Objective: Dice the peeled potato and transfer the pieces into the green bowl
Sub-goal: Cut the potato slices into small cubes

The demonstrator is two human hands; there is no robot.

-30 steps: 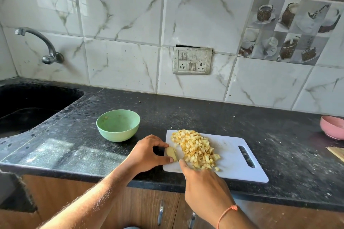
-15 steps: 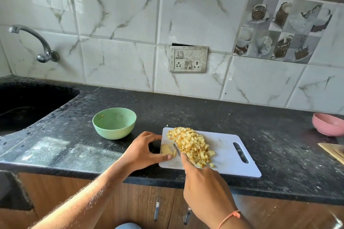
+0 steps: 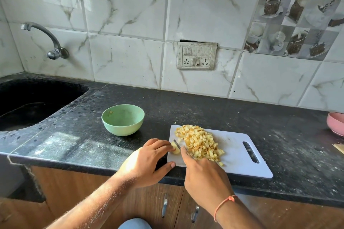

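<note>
No brand, label or readable writing shows on anything here; the switch plate (image 3: 197, 55) on the tiled wall is too grimy and small to read.

The last potato piece (image 3: 175, 149) is a small pale yellow chunk, peeled and moist-looking, lying at the left edge of the white plastic cutting board (image 3: 240, 156), near its front left corner; the left hand (image 3: 149, 161) curls its fingertips onto the chunk to steady it, thumb stretched out along the board's front edge; the right hand (image 3: 204, 178) is wrapped round the handle of a knife (image 3: 177, 144), of which only the thin blade shows, its edge set on the chunk just beside the left fingertips.

The diced potato (image 3: 200, 142) forms a heap of small yellow cubes, some browned at the edges, running from the board's back left corner toward its middle; a stray cube lies at the heap's front end.

The green bowl (image 3: 123, 119) stands on the black granite counter (image 3: 204, 109), just left of the board and apart from it, with only a few scraps inside; a pink bowl (image 3: 336, 123) sits at the counter's right edge; the sink (image 3: 28, 106) is sunk into the counter's left end.
</note>
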